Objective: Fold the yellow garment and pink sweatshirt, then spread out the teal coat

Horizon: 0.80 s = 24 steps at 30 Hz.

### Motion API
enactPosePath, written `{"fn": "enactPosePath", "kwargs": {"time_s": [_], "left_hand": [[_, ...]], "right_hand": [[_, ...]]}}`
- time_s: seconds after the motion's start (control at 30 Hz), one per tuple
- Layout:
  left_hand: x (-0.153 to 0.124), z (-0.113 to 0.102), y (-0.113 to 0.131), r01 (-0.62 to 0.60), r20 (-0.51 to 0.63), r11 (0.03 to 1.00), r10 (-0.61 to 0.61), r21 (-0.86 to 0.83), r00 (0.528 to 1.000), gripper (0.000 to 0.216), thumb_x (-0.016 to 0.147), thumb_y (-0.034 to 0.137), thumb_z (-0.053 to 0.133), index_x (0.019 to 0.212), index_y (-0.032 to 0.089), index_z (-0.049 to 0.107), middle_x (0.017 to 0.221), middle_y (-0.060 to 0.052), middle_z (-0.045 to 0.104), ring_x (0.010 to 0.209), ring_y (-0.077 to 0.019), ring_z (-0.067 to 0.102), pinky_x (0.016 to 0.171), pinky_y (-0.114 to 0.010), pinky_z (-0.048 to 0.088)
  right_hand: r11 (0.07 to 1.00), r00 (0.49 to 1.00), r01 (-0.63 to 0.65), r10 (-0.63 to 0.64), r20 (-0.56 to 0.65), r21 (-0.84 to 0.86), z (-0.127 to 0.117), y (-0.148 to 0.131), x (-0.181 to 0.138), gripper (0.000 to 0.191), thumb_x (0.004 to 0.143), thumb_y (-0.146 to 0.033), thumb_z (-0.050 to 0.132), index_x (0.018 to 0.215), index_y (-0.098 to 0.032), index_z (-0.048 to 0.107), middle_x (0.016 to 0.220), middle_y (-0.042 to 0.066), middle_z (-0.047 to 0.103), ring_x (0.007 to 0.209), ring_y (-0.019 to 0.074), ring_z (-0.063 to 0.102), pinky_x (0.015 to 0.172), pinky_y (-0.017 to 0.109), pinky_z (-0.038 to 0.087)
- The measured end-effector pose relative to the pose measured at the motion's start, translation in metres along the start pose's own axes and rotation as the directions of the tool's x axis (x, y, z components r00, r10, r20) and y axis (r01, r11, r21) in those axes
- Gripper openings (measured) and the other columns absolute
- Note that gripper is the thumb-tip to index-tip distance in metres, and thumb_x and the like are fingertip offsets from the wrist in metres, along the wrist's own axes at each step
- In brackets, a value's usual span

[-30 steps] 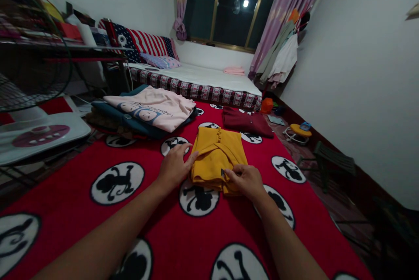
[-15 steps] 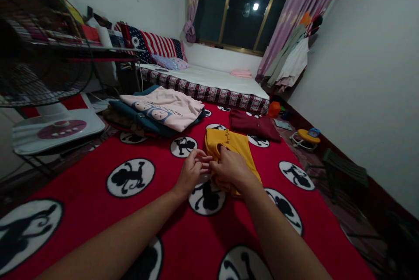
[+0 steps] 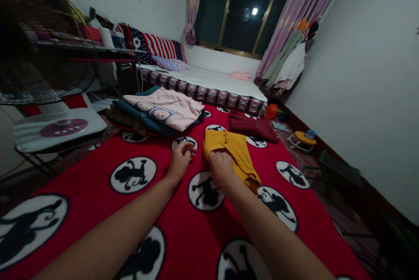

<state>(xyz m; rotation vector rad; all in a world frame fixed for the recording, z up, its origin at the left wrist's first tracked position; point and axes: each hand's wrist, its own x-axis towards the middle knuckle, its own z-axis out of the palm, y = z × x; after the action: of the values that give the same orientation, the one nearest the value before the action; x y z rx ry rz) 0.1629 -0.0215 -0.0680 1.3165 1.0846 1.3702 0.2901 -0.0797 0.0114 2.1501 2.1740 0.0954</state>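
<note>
A folded yellow top (image 3: 241,147) with a row of small buttons lies on the red blanket (image 3: 183,236), which is printed with black monkey figures in white circles. My right hand (image 3: 221,167) is closed on the near left edge of the yellow top; its fingertips are hidden. To the left, just above the blanket, my left hand (image 3: 181,158) is apart from the cloth, fingers loosely bent and spread, with nothing in it. A folded maroon garment (image 3: 252,126) rests behind the yellow top. At the far left of the blanket sits a stack of clothes, topped by a pale pink printed shirt (image 3: 170,107).
A bed (image 3: 209,79) stands under the window at the back. On the left are a fan (image 3: 52,75), a white plastic stand (image 3: 59,127) and a cluttered desk (image 3: 104,49). Stools (image 3: 304,137) line the right wall, where clothes (image 3: 290,68) hang.
My left hand has moved left, away from the yellow top. My right hand has shifted slightly left and nearer on the top, whose near edge now lies flatter and more to the right.
</note>
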Motion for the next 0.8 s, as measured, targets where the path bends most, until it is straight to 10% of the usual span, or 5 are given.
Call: {"fn": "enactPosePath", "kwargs": {"time_s": [0.2,0.33,0.53,0.63,0.8], "left_hand": [[0.003,-0.003,-0.004,-0.101,-0.061,0.994,0.103,0.028,0.993,0.028,0.075,0.019,0.048,0.101,0.015,0.057,0.095,-0.008,0.066,0.070,-0.0133,0.064,0.054,-0.020,0.050],[0.004,0.000,-0.005,-0.121,0.002,0.990,0.122,0.078,0.993,0.028,0.077,0.022,0.049,0.103,0.016,0.058,0.101,-0.009,0.066,0.075,-0.0159,0.065,0.053,-0.022,0.049],[-0.009,0.046,0.017,-0.185,0.316,0.956,0.107,0.229,0.943,0.044,0.080,0.041,0.057,0.117,0.016,0.056,0.109,-0.012,0.066,0.084,-0.0199,0.066,0.070,-0.031,0.053],[-0.026,0.072,0.027,-0.249,0.552,0.892,-0.002,0.378,0.834,0.051,0.077,0.055,0.060,0.113,0.018,0.064,0.093,-0.009,0.071,0.082,-0.0234,0.066,0.072,-0.033,0.051],[-0.053,0.081,0.029,-0.366,0.634,0.822,0.009,0.435,0.774,0.034,0.067,0.044,0.073,0.092,0.021,0.072,0.087,-0.006,0.072,0.080,-0.0250,0.065,0.069,-0.030,0.047]], "right_hand": [[0.850,0.848,0.527,-0.527,0.061,0.015,-0.015,0.076,-0.076,0.020,0.085,-0.010,0.050,0.090,-0.018,0.068,0.090,0.008,0.072,0.082,0.0187,0.067,0.074,0.026,0.049],[0.736,0.729,0.676,-0.663,-0.167,0.026,0.003,0.144,-0.140,0.025,0.092,-0.012,0.045,0.100,-0.022,0.067,0.106,0.005,0.071,0.106,0.0171,0.062,0.093,0.030,0.047],[0.960,0.843,0.217,-0.092,-0.530,0.178,0.057,0.206,-0.189,0.025,0.083,-0.012,0.048,0.079,-0.023,0.070,0.149,0.005,0.040,0.141,0.0276,0.030,0.108,0.050,0.033],[0.896,0.905,-0.046,0.224,-0.360,0.442,0.076,0.206,-0.190,0.025,0.072,-0.011,0.048,0.079,-0.022,0.069,0.148,0.008,0.040,0.135,0.0279,0.039,0.101,0.044,0.041],[0.713,0.954,-0.056,0.243,-0.172,0.698,0.071,0.204,-0.173,0.011,0.067,-0.018,0.050,0.068,-0.022,0.060,0.120,0.010,0.061,0.110,0.0263,0.058,0.088,0.036,0.047]]}}
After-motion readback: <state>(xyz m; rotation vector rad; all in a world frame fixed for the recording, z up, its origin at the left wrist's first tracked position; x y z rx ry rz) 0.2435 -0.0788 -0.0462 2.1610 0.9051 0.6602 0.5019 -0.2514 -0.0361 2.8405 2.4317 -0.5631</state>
